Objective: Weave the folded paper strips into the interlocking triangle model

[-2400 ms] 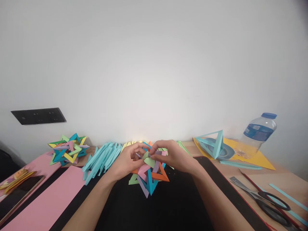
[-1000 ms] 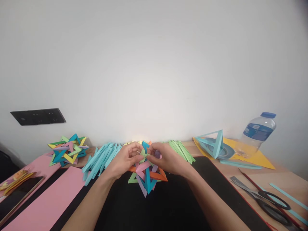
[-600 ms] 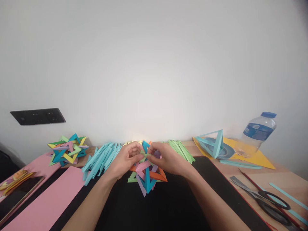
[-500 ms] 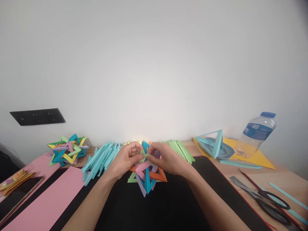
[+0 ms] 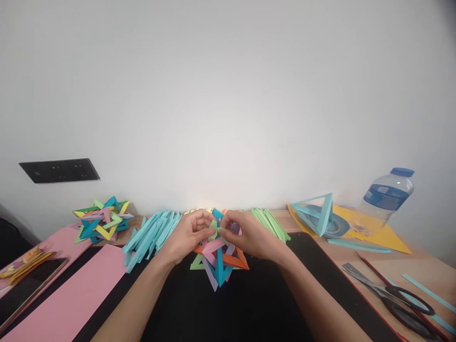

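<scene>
A many-pointed star of folded paper strips (image 5: pixel 219 263), in blue, orange, pink, purple and light green, is between my hands above the black mat (image 5: pixel 228 313). My left hand (image 5: pixel 190 232) pinches a light green strip (image 5: pixel 213 229) at the upper part of the star, fingers curled. From the other side my right hand (image 5: pixel 245 235) has its thumb and forefinger closed at the same spot, close to the left fingertips. The fingers cover much of the star's top.
Blue folded strips (image 5: pixel 153 237) and green strips (image 5: pixel 269 223) lie along the wall. A finished-looking paper star (image 5: pixel 103 221) sits at left, above pink paper (image 5: pixel 71 294). At right are a blue paper frame (image 5: pixel 324 216), a bottle (image 5: pixel 386 192), scissors (image 5: pixel 388 294) and a phone (image 5: pixel 32 289) at far left.
My hands stay almost in place, both still pinching at the green strip. The whole view has shifted slightly, with surrounding things a little further right.
</scene>
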A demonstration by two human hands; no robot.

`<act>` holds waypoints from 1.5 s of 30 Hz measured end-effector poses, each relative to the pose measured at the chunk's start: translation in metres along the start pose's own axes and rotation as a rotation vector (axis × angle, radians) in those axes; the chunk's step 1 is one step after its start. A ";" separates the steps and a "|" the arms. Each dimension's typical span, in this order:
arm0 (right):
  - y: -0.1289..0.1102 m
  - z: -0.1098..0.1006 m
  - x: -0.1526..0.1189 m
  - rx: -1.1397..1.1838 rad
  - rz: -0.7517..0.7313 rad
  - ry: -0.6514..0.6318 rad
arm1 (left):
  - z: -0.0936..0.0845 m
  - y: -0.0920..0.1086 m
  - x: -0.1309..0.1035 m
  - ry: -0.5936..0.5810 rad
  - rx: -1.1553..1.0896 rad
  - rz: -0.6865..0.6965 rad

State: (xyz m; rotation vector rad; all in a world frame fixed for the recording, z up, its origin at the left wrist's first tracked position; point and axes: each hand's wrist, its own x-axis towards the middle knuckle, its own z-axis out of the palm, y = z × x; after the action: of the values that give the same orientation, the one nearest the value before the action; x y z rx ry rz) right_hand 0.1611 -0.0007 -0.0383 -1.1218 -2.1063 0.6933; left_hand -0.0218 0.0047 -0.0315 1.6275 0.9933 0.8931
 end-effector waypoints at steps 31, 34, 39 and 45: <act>0.004 -0.007 0.003 0.227 -0.006 0.007 | 0.002 -0.003 0.002 0.103 -0.077 -0.048; 0.004 -0.005 0.003 0.211 -0.046 0.020 | 0.002 -0.003 0.002 0.108 -0.073 -0.045; 0.004 -0.005 0.003 0.196 -0.053 -0.012 | 0.001 -0.003 0.002 0.116 -0.072 -0.056; 0.001 -0.004 0.003 0.152 -0.053 -0.002 | -0.001 -0.003 0.001 0.140 -0.089 -0.091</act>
State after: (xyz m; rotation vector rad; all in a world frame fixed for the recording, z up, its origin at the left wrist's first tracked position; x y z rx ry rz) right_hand 0.1636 0.0030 -0.0352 -0.9794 -2.0401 0.8145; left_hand -0.0227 0.0067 -0.0343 1.4493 1.0994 0.9859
